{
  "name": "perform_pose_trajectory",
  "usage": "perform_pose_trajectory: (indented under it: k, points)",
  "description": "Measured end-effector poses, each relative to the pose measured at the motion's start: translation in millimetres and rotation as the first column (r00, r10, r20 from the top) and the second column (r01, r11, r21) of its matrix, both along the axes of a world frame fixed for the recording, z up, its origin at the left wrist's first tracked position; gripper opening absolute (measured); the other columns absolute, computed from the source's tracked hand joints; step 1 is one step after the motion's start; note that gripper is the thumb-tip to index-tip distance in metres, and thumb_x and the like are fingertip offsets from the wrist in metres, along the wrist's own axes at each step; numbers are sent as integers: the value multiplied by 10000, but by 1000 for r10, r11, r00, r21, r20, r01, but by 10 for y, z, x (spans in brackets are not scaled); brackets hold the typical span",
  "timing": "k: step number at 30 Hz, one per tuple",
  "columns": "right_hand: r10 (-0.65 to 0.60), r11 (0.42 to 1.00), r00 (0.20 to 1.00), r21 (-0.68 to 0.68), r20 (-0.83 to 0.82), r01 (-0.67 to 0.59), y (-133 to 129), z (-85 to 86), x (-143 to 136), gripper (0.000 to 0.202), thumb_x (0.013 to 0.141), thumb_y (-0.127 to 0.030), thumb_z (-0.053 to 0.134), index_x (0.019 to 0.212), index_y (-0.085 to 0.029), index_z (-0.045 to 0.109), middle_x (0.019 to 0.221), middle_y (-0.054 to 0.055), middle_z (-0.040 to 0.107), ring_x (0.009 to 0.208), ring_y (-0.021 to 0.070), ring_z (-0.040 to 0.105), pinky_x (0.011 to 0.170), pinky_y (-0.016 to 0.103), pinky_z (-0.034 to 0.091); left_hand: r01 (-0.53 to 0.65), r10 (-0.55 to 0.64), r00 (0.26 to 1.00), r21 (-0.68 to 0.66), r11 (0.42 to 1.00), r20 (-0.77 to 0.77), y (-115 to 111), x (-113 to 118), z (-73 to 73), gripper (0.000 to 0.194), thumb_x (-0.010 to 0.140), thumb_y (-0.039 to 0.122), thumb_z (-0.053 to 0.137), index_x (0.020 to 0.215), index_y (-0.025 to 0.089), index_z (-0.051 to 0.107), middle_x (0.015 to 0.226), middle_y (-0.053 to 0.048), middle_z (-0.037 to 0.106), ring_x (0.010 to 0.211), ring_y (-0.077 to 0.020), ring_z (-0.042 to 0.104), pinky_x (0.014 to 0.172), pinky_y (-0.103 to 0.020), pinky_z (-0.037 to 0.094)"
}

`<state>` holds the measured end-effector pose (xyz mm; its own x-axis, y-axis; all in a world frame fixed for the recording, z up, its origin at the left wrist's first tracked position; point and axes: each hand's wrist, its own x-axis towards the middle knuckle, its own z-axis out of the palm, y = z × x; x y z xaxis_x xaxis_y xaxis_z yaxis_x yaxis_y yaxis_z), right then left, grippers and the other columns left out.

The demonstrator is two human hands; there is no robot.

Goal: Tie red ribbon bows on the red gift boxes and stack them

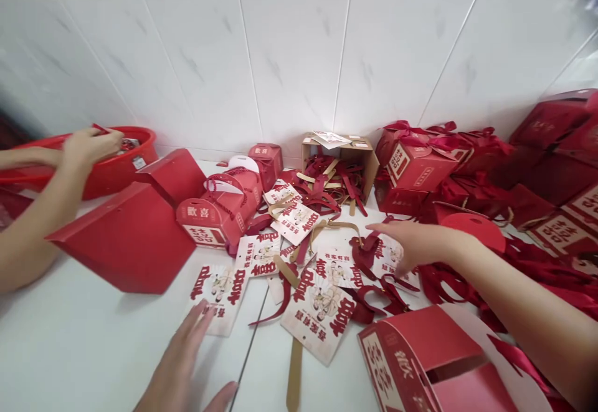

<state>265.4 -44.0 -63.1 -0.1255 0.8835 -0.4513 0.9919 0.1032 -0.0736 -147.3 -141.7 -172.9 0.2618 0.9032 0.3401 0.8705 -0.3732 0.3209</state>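
Observation:
My left hand (184,359) hovers at the bottom of the view, fingers apart and nothing in them, close to a printed card (218,293) on the white table. My right hand (411,244) reaches in from the right over a red ribbon strap (367,253) and a partly covered card, its forefinger stretched out and thumb apart. Between the hands lie more cards with red lettering and two drawn figures, one large card (320,312) among them. A gold strap (294,374) runs out from under it. Near my right forearm stands a red gift box (434,356) with a slot in its top.
A cardboard box (369,162) full of red and gold straps lies by the tiled wall. Finished-looking red boxes (415,156) with bows are stacked at right. Left are folded red boxes (219,212), a large red carton (131,237), and another person's hand (91,144) over a red basin (112,172).

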Motion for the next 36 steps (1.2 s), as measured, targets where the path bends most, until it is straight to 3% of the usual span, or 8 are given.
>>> perform_pose_trajectory:
  k: [5, 10, 15, 19, 23, 29, 33, 36]
  points:
    - [-82, 991, 994, -103, 67, 88, -89, -308, -84, 1252, 566, -161, 776, 1520, -249, -30, 1323, 205, 420, 900, 288, 638, 698, 334, 504, 194, -223, 925, -121, 973, -309, 240, 126, 100, 873, 852, 516, 514, 1517, 261, 9, 1584, -124, 108, 1418, -395, 174, 1073, -605, 305]
    - [-88, 992, 965, 70, -246, 108, -60, -476, -220, 1044, 641, -216, 757, 1508, -165, 179, 1229, 233, 466, 892, 306, 615, 751, 352, 458, 369, -442, 856, -283, 885, -267, 376, 577, 186, 1050, 781, 650, 544, 1508, 236, -91, 1580, -176, 14, 1424, -426, 86, 1079, -616, 270]
    - [-96, 965, 878, 174, -469, 199, 95, -585, -503, 749, 711, -186, 701, 1382, -87, 382, 1230, 231, 494, 1084, 320, 543, 881, 350, 415, 352, -423, 879, -298, 887, -221, 582, 989, 158, 935, 817, 685, 447, 1520, 229, 33, 1580, -176, 44, 1429, -423, 56, 1093, -614, 226]
    - [-155, 933, 706, 132, -690, 334, 301, -571, -642, 472, 737, -182, 682, 1173, -96, 523, 1124, 158, 587, 1052, 264, 561, 915, 343, 422, 283, -318, 932, -203, 937, -171, 892, 1190, 138, 743, 879, 602, 406, 1471, 171, 278, 1548, -174, 221, 1423, -397, 137, 1088, -576, 250]
    - [-275, 879, 383, -70, -882, 471, 465, -553, -605, 309, 823, -245, 599, 1100, -155, 495, 977, 79, 635, 869, 187, 631, 784, 321, 518, 241, -242, 970, -26, 970, -12, 1216, 1285, 181, 344, 882, 441, 488, 1086, 197, 622, 1245, -121, 571, 1187, -329, 459, 970, -495, 386]
    - [-281, 824, -52, -269, -958, 498, 501, -414, -359, 86, 806, -147, 572, 871, -166, 520, 938, 59, 617, 829, 136, 651, 830, 298, 565, 194, -192, 969, 2, 981, 154, 1457, 1237, 189, 282, 923, 339, 407, 834, 195, 633, 899, -72, 657, 964, -253, 555, 857, -391, 440]
    - [-237, 837, -89, -250, -967, 487, 457, -226, -179, 83, 844, -155, 529, 923, -160, 556, 1007, 62, 625, 833, 131, 664, 869, 290, 556, 181, -167, 942, -21, 983, 290, 1491, 1192, 174, 331, 943, 355, 362, 770, 193, 593, 911, -51, 641, 894, -199, 596, 803, -318, 464]
    - [-230, 862, 31, -188, -973, 471, 422, -109, -89, 172, 895, -218, 493, 1038, -166, 573, 1065, 73, 635, 815, 145, 677, 804, 284, 566, 179, -155, 923, -36, 983, 353, 1507, 1181, 164, 336, 947, 371, 353, 748, 193, 557, 920, -44, 620, 863, -177, 610, 758, -286, 477]
